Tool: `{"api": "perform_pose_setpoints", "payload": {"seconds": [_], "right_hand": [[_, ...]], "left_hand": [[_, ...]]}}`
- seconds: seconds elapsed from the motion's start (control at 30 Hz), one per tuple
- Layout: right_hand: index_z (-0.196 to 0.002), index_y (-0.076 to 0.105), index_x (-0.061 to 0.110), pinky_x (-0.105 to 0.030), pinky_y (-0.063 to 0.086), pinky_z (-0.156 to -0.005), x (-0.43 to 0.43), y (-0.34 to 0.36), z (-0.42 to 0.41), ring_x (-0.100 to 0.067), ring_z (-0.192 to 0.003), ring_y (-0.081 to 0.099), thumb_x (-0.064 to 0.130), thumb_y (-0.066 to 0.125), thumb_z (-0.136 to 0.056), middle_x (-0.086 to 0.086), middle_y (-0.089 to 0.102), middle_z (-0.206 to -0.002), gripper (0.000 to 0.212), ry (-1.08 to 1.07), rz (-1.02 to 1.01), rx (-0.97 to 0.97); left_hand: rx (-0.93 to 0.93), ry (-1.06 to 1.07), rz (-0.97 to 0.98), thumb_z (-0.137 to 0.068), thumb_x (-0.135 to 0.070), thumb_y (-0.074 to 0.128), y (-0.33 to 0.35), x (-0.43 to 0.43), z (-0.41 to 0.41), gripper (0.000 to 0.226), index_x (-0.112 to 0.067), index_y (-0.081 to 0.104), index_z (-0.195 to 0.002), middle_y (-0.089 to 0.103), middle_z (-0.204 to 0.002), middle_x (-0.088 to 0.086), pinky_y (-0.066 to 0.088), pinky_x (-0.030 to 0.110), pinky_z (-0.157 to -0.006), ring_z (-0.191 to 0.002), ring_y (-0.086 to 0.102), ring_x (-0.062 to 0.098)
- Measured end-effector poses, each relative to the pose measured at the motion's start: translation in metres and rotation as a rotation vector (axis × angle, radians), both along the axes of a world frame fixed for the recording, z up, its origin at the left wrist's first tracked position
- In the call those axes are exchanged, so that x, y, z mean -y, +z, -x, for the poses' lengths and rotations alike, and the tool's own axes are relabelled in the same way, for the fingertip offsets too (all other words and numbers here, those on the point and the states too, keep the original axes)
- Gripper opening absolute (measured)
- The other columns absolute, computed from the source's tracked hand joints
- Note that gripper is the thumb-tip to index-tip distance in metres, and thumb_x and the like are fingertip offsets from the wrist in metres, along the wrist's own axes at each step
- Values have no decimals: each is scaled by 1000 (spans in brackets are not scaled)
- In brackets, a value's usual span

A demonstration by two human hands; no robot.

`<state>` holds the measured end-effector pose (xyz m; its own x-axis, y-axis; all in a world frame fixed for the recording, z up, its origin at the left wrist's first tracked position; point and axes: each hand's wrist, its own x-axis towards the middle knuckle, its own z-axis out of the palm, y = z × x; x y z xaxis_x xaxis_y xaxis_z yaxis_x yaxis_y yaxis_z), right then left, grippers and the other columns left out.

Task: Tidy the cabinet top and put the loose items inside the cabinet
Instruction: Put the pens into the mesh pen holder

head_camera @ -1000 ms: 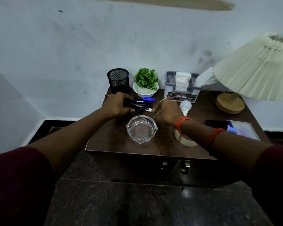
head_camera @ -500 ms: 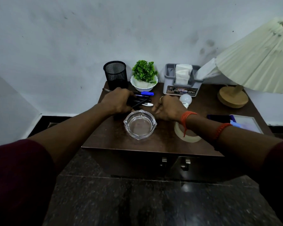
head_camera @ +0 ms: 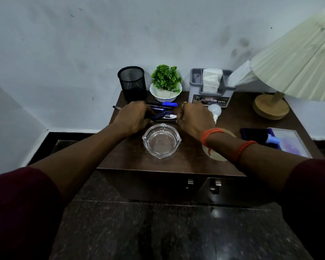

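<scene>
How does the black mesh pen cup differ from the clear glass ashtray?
The black mesh pen cup is tall, dark and stands by the wall; the clear glass ashtray is low, see-through and sits nearer the front edge. Both are round and open-topped.

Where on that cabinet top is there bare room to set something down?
Bare wood lies left of the ashtray toward the front corner, and between the bulb, lamp base and phone. Crowded: the pens between the left hand and right hand, and the back row.
</scene>
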<state>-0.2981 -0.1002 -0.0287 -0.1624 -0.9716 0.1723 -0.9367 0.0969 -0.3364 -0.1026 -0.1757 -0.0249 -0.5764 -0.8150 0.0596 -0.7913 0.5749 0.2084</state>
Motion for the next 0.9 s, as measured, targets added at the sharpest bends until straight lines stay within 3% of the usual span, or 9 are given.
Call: {"api": "perform_pose_setpoints", "payload": {"seconds": [0.33, 0.67, 0.9], "right_hand": [[-91, 66, 19, -36, 53, -75, 1, -10, -6, -36, -91, 65, 34, 65, -77, -12, 69, -97, 20, -41, -78, 39], [-83, 69, 15, -38, 58, -75, 7, -11, -1, -31, -84, 67, 34, 69, -71, -9, 71, -88, 23, -95, -132, 171], [-79, 72, 15, -38, 60, -76, 9, -15, 2, -27, -81, 69, 34, 74, -69, -7, 73, -85, 22, -119, -158, 227]], "left_hand": [[17, -21, 44, -83, -29, 67, -1, -6, -2, 27, -27, 70, -110, 64, -113, 1, 54, 42, -83, -106, 61, 25], [131, -88, 106, -91, -28, 56, 1, -11, 6, 26, -13, 64, -111, 57, -113, 9, 52, 43, -76, -108, 55, 29], [289, -203, 187, -96, -26, 51, 1, -8, 12, 30, -5, 56, -118, 52, -122, 13, 50, 45, -89, -113, 50, 30]]}}
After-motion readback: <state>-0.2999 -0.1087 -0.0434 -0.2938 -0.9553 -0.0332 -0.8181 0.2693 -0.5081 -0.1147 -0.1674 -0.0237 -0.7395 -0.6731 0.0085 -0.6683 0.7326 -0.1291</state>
